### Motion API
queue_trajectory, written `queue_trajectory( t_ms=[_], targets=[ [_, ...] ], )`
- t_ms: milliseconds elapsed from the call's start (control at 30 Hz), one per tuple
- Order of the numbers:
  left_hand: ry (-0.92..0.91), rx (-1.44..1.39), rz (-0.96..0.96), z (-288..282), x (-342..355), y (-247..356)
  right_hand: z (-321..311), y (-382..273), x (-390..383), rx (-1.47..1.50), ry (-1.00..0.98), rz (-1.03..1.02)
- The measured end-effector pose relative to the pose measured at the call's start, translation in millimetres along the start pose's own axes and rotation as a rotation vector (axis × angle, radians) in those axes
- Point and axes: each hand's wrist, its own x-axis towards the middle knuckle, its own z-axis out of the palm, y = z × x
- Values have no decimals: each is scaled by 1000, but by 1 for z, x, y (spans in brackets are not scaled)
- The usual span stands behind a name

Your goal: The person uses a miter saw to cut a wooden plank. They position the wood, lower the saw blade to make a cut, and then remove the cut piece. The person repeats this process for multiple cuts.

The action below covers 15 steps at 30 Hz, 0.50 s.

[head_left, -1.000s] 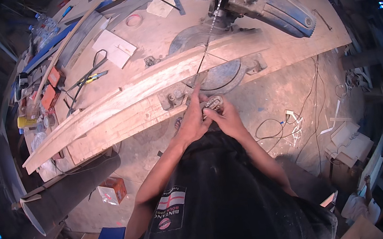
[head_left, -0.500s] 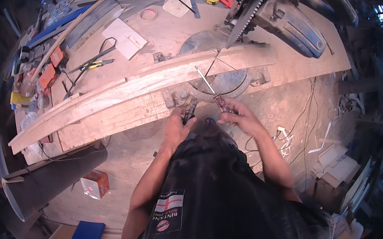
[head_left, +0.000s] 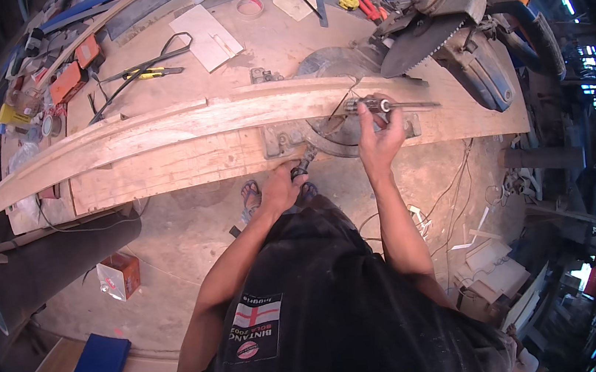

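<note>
My left hand [head_left: 283, 189] is closed round the black handle [head_left: 301, 165] at the front of the mitre saw's base. Raised over the saw table [head_left: 336, 136], my right hand [head_left: 383, 138] grips a screwdriver [head_left: 414, 105] by its handle, its metal shaft pointing right. Behind that hand a long pale wooden strip [head_left: 179, 125] lies across the saw base and runs off to the left. The mitre saw's toothed blade [head_left: 423, 44] is tilted up behind and right of the screwdriver, with the saw head [head_left: 473, 64] beside it.
Orange boxes [head_left: 67, 83], a yellow utility knife [head_left: 157, 72], a white board [head_left: 207, 37], a tape roll [head_left: 250, 7] and red-handled pliers [head_left: 368, 8] lie on the bench. Cables [head_left: 456, 200] trail over the floor at right. A large dark tube [head_left: 55, 264] lies at left.
My right hand has moved up and forward, and the screwdriver has swung from pointing away to pointing right. The left hand stays at the saw's front handle. The view has shifted slightly.
</note>
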Motion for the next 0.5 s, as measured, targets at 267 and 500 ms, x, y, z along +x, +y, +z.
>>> queue_trajectory(
  t_ms=[267, 500],
  targets=[
    [1, 8, 41, 2, 1, -1, 10, 78, -8, -316, -83, -72],
    [-20, 1, -10, -6, 1, 4, -12, -7, 10, -118, 93, -175]
  ],
)
